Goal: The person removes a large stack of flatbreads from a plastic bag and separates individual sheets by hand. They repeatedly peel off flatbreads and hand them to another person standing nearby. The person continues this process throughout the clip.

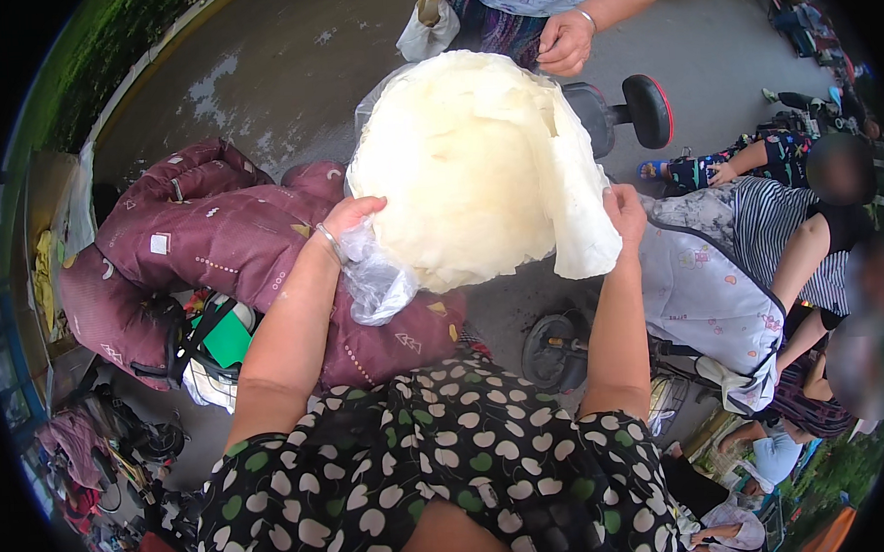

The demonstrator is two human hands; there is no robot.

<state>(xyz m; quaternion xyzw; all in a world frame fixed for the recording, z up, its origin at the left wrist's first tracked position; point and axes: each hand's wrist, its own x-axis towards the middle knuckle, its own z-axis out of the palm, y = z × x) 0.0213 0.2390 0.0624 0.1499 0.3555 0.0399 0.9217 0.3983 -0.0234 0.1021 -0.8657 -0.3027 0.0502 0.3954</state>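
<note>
A stack of thin, round, pale flatbreads (467, 179) is held up between my hands, its right edge folded over. At the stack's lower left, my left hand (354, 215) grips the edge together with a crumpled clear plastic bag (379, 275). My right hand (624, 212) pinches the folded right-hand flap. Part of the clear bag shows behind the stack at the upper left. Beneath my left arm lies a maroon quilted scooter cover (240, 233) with small printed shapes.
Opposite stands a person whose hand (566, 43) is just beyond the stack. A black scooter seat (646, 112) is behind it. On the right are a white printed scooter cover (709, 294) and several people. A green box (223, 337) sits in a basket at left.
</note>
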